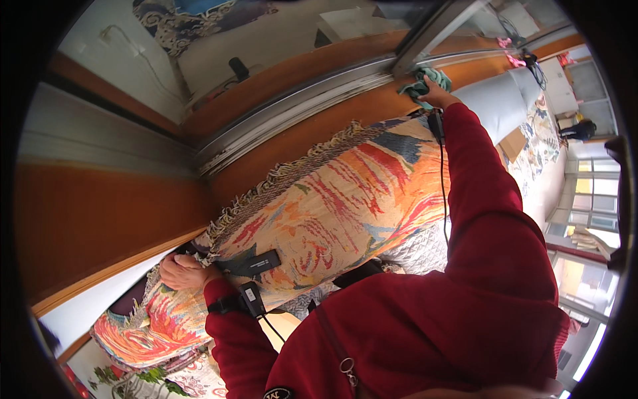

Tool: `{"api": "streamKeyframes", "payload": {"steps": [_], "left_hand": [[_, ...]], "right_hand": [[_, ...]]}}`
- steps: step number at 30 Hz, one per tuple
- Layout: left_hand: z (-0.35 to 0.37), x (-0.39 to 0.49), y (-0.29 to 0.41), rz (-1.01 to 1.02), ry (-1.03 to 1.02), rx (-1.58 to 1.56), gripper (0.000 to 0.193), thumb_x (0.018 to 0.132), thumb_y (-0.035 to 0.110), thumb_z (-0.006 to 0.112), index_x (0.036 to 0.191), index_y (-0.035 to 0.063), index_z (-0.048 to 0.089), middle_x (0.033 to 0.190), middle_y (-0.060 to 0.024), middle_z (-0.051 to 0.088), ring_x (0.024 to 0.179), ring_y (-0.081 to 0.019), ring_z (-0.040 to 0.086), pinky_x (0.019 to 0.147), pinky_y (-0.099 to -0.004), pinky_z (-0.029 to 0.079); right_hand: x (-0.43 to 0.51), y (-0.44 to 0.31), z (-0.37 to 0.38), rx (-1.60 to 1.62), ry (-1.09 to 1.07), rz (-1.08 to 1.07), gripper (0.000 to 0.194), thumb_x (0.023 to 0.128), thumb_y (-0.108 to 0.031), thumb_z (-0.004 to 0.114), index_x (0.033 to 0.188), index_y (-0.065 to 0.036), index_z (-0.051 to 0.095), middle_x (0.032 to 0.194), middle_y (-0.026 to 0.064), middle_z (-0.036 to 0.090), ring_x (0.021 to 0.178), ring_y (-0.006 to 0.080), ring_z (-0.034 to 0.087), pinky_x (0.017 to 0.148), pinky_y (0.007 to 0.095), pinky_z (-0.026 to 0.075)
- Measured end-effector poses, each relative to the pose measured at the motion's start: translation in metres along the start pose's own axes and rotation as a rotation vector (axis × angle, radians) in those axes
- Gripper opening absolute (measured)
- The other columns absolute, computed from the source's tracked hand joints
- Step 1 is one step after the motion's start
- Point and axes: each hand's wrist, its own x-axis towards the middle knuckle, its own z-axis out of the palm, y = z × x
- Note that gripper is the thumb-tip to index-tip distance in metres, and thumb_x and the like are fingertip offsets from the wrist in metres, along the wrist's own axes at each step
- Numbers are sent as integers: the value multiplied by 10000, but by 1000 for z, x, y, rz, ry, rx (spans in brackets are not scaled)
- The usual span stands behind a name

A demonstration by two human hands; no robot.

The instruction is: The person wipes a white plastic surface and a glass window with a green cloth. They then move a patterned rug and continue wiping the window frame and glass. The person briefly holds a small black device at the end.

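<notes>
My right hand [436,95] is on a crumpled green cloth [423,86], pressed to the wooden sill [319,117] beside a metal window frame post. On the left, my left hand [182,272] rests with bent fingers on the fringed edge of a multicoloured woven throw [319,214]. Whether those fingers grip the fabric cannot be made out. The throw is draped over a long piece of furniture, apparently a sofa back. A flat black device [265,262] lies on it near my left wrist. Each wrist carries a small black box with a cable.
Sliding window glass [279,55] runs above a worn metal track [299,104]. A grey cover [498,102] and a cardboard box [512,144] are at right. Green leaves [154,375] show at lower left. Farther right stands a person [578,130] in dark clothing.
</notes>
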Motion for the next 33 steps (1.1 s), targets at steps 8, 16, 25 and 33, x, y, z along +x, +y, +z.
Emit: {"api": "streamKeyframes", "payload": {"steps": [8,16,25,33], "left_hand": [[-1,2,13,-58,83,-36,307,941,350,475,908,99,649,981,-102,637,942,-331,559,871,-487,419],[-6,6,24,-90,119,-86,301,932,355,490,869,89,617,987,-113,607,939,-334,547,896,-486,412],[-9,7,27,-147,72,-121,253,872,315,504,890,96,630,1029,-115,611,1002,-344,540,967,-505,387],[-9,6,28,-181,47,-131,261,880,325,502,900,100,633,1045,-112,605,1041,-348,539,1022,-514,357]], "right_hand": [[-7,-51,8,-139,-156,-167,905,815,-280,789,1580,-72,351,1486,265,508,1355,383,520,1107,390,419],[-74,-213,27,-371,-14,-710,396,730,-254,796,1095,-104,764,1096,181,725,1071,381,678,958,462,529],[-158,-379,97,-284,20,-1056,190,785,-205,735,917,-74,775,926,186,737,906,390,721,828,476,578],[-205,-489,144,-194,-214,-1181,220,802,-170,714,991,-62,751,947,199,737,926,383,716,813,489,570]]}}
